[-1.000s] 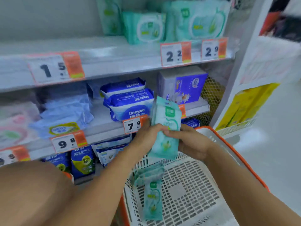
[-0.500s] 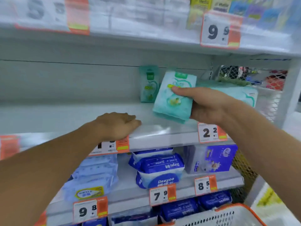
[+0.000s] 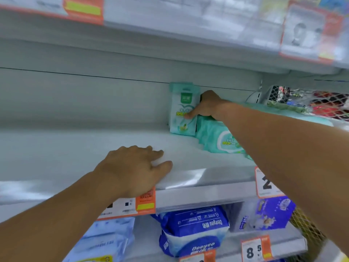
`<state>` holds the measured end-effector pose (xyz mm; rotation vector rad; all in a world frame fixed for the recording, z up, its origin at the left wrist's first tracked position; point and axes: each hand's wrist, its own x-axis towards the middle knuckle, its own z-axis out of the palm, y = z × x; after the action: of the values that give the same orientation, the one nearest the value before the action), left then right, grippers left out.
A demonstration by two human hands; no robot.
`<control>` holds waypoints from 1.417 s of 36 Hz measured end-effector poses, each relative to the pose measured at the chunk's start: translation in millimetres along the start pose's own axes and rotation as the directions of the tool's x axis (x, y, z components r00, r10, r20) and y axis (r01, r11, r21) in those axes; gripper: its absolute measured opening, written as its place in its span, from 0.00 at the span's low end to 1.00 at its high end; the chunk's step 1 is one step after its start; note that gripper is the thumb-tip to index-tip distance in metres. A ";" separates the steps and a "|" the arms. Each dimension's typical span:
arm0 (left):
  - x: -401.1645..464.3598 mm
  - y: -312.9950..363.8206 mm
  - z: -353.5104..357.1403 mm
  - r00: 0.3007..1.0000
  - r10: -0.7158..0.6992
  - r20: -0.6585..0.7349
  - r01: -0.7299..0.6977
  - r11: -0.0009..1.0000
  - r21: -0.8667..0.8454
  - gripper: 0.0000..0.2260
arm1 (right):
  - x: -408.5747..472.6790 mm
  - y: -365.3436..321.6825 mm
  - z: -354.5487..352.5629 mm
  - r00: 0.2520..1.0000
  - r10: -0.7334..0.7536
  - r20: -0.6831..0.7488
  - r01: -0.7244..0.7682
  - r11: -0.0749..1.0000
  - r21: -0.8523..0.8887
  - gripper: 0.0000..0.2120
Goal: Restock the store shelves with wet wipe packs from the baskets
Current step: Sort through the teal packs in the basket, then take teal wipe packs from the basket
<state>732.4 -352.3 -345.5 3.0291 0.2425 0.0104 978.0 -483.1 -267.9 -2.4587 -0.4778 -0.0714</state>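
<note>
A person's right hand [image 3: 204, 106] reaches deep onto a store shelf [image 3: 94, 148], its grip closed on an upright wet wipe pack [image 3: 183, 110] at the back wall. The thumb lies across the pack's front face, and the rest of the hand sits at the pack's right edge, where the fingers are out of sight behind it. The pack stands on its short end, label forward, to the left of the grip, with its base on the shelf. Just below and to the right of that grip lies a stack of flat green packs [image 3: 221, 140], partly covered by the right forearm.

The left hand [image 3: 136, 167] rests palm down on the front edge of the same shelf, well apart from the pack, nearer the camera and to the left of the right hand. Its grip is wide, fingers spread and straight, holding nothing. An orange price tag [image 3: 145, 202] hangs just under that hand. On the shelf below sit blue packs [image 3: 194, 229] and a purple box [image 3: 272, 212].
</note>
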 end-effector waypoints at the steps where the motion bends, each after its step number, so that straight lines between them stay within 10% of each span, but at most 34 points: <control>1: -0.6 1.2 -0.8 1.000 0.011 0.008 -0.011 1.000 0.021 0.26 | 2.4 1.4 -0.1 1.000 -0.005 0.001 0.005 1.000 0.028 0.45; 8: -0.8 0.8 0.1 1.000 -0.017 0.004 0.017 1.000 -0.016 0.28 | -0.6 2.9 -0.6 0.997 0.020 0.069 -0.027 0.994 0.105 0.26; 15: -3.6 2.7 -1.0 1.000 -0.002 0.004 0.002 1.000 -0.004 0.27 | 28.7 23.4 -5.2 0.985 0.034 0.166 -0.059 0.988 0.142 0.50; 20: -2.1 0.9 0.1 1.000 -0.015 -0.007 0.015 0.999 -0.030 0.28 | -3.3 10.5 -5.8 0.993 0.068 0.092 -0.086 0.975 0.206 0.30; 25: -2.1 0.6 1.6 1.000 -0.019 -0.016 0.019 0.999 -0.039 0.28 | -30.1 2.3 -9.9 0.994 0.059 -0.089 -0.049 0.993 0.112 0.42; 29: -1.5 0.3 4.0 0.999 -0.023 -0.041 0.021 0.999 -0.040 0.28 | -53.9 -5.2 -2.2 0.911 -0.250 -0.327 0.212 0.966 -0.148 0.45; 32: 0.3 0.6 3.2 0.998 -0.018 -0.053 0.016 0.999 -0.042 0.28 | -72.9 -2.4 5.7 0.819 -0.518 -0.247 0.401 0.824 -0.399 0.33; 36: -5.6 1.9 2.4 0.990 -0.051 -0.134 0.051 0.999 -0.005 0.28 | -127.1 17.2 12.9 0.685 -0.666 -0.294 0.577 0.743 -0.340 0.17; 39: -25.9 17.1 13.2 0.866 0.112 -0.488 -0.057 0.990 0.126 0.23 | -199.8 49.4 31.0 0.565 -0.615 -0.551 0.663 0.736 -0.142 0.09; 43: -73.0 59.2 79.0 0.531 0.451 -0.718 -0.442 0.870 0.219 0.18 | -291.2 124.6 92.1 0.639 -0.464 -0.614 0.601 0.799 0.023 0.16; 45: -84.1 89.4 102.9 0.587 0.551 -0.594 -0.606 0.785 0.130 0.20 | -320.8 182.4 138.2 0.804 -0.287 -0.520 0.418 0.895 0.153 0.19; 48: -82.7 128.7 138.4 0.799 0.600 -0.049 -0.598 0.800 0.051 0.17 | -358.2 270.0 209.1 0.990 0.088 -0.115 -0.068 0.984 0.163 0.17; 51: -83.4 149.7 200.4 0.724 0.445 0.528 -0.577 0.810 0.109 0.17 | -395.2 316.9 250.5 0.853 0.344 0.393 -0.342 0.936 -0.078 0.12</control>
<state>676.7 -532.9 -529.3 3.1015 -0.7082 -0.7840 706.0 -695.6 -715.4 -2.5263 -0.1947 0.5931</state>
